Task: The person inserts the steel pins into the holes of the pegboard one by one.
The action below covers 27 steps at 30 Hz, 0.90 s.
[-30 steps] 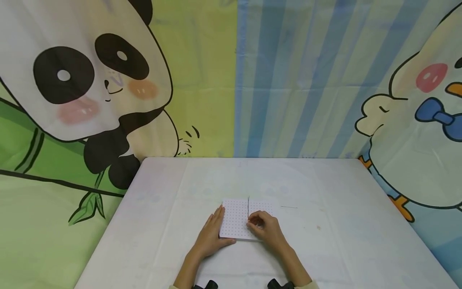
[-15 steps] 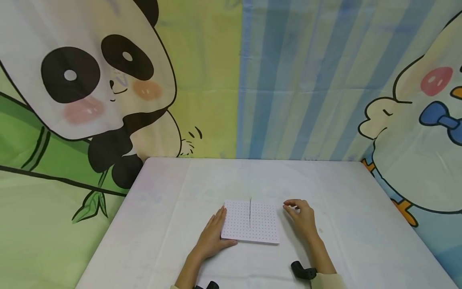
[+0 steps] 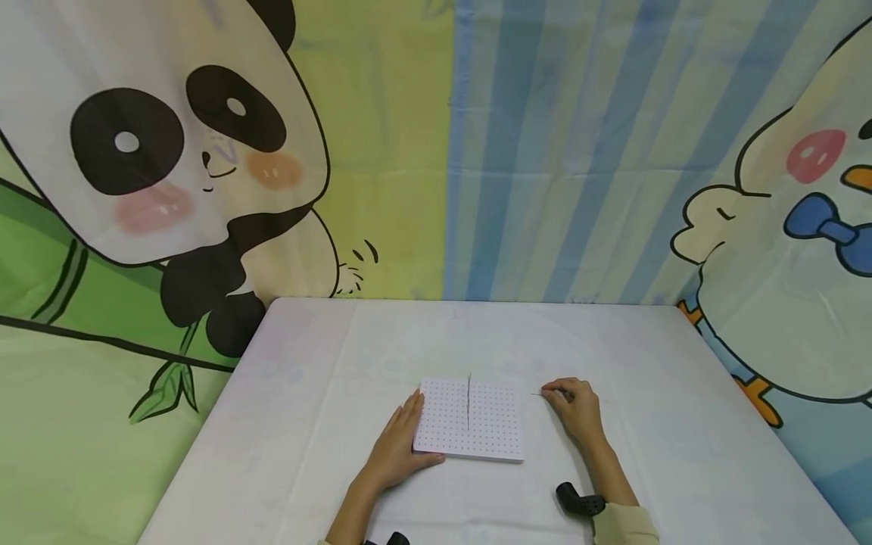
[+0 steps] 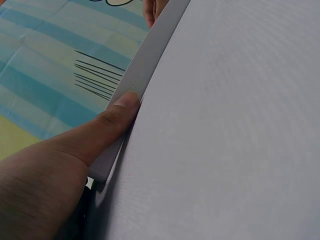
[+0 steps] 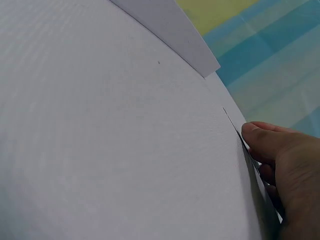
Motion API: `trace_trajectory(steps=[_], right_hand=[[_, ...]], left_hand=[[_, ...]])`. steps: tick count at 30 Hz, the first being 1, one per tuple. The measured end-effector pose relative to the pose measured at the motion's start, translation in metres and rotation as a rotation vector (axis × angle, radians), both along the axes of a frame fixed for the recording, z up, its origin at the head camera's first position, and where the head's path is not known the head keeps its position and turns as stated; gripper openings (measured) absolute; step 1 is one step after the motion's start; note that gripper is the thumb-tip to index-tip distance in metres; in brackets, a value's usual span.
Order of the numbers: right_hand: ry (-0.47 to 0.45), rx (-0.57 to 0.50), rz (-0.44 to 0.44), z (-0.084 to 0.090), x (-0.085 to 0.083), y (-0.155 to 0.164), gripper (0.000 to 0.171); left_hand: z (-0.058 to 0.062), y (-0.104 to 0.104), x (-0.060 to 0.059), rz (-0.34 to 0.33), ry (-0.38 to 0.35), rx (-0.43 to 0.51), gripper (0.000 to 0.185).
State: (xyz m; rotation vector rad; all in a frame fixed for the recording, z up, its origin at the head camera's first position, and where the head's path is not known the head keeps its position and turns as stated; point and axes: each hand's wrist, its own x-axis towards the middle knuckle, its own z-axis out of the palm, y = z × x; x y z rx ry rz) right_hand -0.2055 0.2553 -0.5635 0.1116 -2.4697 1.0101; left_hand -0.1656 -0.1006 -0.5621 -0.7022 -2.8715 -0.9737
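Note:
A white board with rows of small holes [image 3: 496,424] lies flat on the white table. Several thin dark sticks [image 3: 468,403] stand upright in it; from the left wrist view they form a row of lines [image 4: 97,75]. My left hand [image 3: 397,446] steadies the board, its straight fingers along the left side and its thumb [image 4: 117,112] against the front edge. Right of the board, my right hand [image 3: 575,412] pinches a thin dark stick [image 3: 536,393] low at the tabletop. In the right wrist view that stick's end [image 5: 230,118] points out past the fingertips.
The white table [image 3: 327,484] stretches around the board on all sides. Behind it hangs a printed cloth backdrop [image 3: 381,151] with cartoon animals. A dark wrist-camera mount [image 3: 579,501] sits on the right wrist.
My right hand has left the sticks standing in the board and moved right, to the loose stick on the table. My left hand stays at the board.

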Motion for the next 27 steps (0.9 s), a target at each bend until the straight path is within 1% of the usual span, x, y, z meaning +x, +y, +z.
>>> trace_trajectory(steps=[3, 10, 16, 19, 27], right_hand=[[-0.017, 0.006, 0.005, -0.0006, -0.0005, -0.0002, 0.007], [-0.044, 0.022, 0.003, -0.0031, -0.0007, 0.0001, 0.006], [-0.01, 0.034, 0.034, -0.0016, -0.0019, -0.001, 0.009], [0.006, 0.059, 0.05, -0.0006, -0.002, -0.001, 0.009], [-0.006, 0.092, 0.06, 0.002, -0.0005, -0.0023, 0.008]], left_hand=[[0.0004, -0.0003, 0.0003, 0.0, 0.002, 0.004, 0.111], [0.0021, 0.0, 0.0011, -0.002, -0.018, -0.002, 0.112], [0.0033, 0.0003, 0.0007, 0.007, -0.026, -0.012, 0.112], [0.0035, 0.0003, 0.0005, 0.008, -0.024, -0.016, 0.112], [0.0038, -0.0002, 0.0021, 0.005, -0.024, -0.011, 0.111]])
